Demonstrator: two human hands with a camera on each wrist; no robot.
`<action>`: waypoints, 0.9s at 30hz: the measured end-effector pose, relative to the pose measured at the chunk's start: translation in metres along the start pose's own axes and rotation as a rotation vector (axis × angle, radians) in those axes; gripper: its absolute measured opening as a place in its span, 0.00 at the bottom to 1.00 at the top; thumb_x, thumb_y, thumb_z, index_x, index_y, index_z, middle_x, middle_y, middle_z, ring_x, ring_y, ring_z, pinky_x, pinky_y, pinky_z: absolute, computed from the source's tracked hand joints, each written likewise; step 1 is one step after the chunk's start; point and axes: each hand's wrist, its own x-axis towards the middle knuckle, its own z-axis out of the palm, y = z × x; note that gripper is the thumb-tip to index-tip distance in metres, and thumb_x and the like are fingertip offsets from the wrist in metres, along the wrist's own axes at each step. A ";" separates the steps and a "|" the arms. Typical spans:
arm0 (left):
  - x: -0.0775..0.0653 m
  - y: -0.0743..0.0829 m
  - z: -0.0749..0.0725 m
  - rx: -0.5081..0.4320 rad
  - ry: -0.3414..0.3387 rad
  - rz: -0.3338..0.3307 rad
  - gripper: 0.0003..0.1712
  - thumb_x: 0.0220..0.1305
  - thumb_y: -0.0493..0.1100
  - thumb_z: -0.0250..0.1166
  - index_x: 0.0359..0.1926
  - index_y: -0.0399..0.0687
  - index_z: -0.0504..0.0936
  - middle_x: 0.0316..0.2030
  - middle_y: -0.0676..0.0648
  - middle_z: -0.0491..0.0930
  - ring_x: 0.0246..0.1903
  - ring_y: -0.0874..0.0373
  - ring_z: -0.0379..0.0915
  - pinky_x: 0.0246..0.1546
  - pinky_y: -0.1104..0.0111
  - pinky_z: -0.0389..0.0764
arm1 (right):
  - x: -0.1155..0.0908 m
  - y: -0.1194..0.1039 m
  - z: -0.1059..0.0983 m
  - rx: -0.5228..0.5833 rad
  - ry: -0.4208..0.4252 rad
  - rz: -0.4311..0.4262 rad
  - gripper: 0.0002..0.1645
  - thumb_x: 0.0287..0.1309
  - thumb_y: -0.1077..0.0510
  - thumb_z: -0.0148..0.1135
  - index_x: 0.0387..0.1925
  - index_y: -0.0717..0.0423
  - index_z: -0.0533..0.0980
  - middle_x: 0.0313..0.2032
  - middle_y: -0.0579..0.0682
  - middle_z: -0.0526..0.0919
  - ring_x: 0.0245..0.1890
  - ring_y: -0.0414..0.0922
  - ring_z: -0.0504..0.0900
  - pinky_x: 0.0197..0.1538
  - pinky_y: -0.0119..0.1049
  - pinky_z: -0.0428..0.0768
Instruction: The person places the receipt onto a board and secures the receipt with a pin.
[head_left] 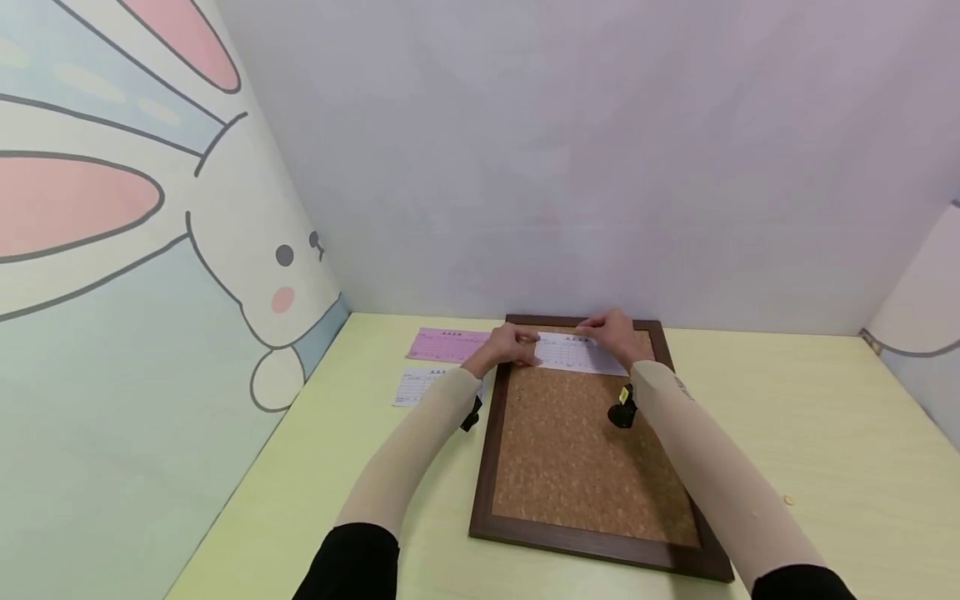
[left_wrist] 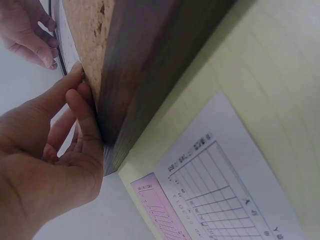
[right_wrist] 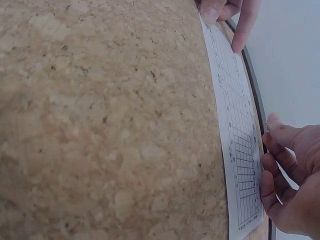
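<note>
A white printed form slip (head_left: 573, 353) lies across the top of a cork board (head_left: 592, 450) with a dark wooden frame. My left hand (head_left: 511, 345) rests at the slip's left end; its thumb (right_wrist: 212, 12) presses near the corner, with a finger touching the upper edge. At the slip's upper right, my right hand (head_left: 613, 335) pinches a tiny metal thumbtack (right_wrist: 266, 125) between thumb and forefinger, mostly hidden by the fingertips. The other right-hand fingers (right_wrist: 269, 187) curl loosely beside the paper's edge.
Left of the board, a pink form slip (head_left: 448, 344) and another white slip (head_left: 417, 387) lie on the pale yellow table (head_left: 787, 400). A small gold-coloured round piece (head_left: 788, 500) lies to the right. A wall (head_left: 585, 167) stands right behind the board.
</note>
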 end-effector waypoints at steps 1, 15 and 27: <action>0.000 0.000 0.000 -0.001 0.000 0.001 0.30 0.58 0.37 0.76 0.63 0.43 0.81 0.39 0.44 0.79 0.24 0.64 0.71 0.27 0.76 0.74 | 0.000 -0.001 0.001 -0.009 0.008 0.003 0.17 0.70 0.55 0.64 0.49 0.65 0.85 0.54 0.64 0.85 0.43 0.49 0.75 0.42 0.36 0.70; 0.000 -0.001 0.001 -0.010 0.005 0.005 0.30 0.58 0.37 0.76 0.63 0.42 0.81 0.36 0.47 0.76 0.24 0.64 0.70 0.26 0.77 0.73 | -0.004 -0.006 0.001 -0.103 -0.017 0.014 0.15 0.70 0.57 0.63 0.49 0.65 0.85 0.54 0.65 0.85 0.50 0.55 0.80 0.54 0.48 0.76; -0.001 0.000 0.000 -0.030 0.001 -0.010 0.30 0.58 0.38 0.76 0.63 0.42 0.81 0.33 0.49 0.73 0.23 0.64 0.70 0.27 0.76 0.73 | -0.005 -0.006 0.005 -0.170 -0.033 -0.015 0.15 0.71 0.57 0.62 0.50 0.64 0.86 0.53 0.64 0.86 0.50 0.55 0.82 0.52 0.48 0.78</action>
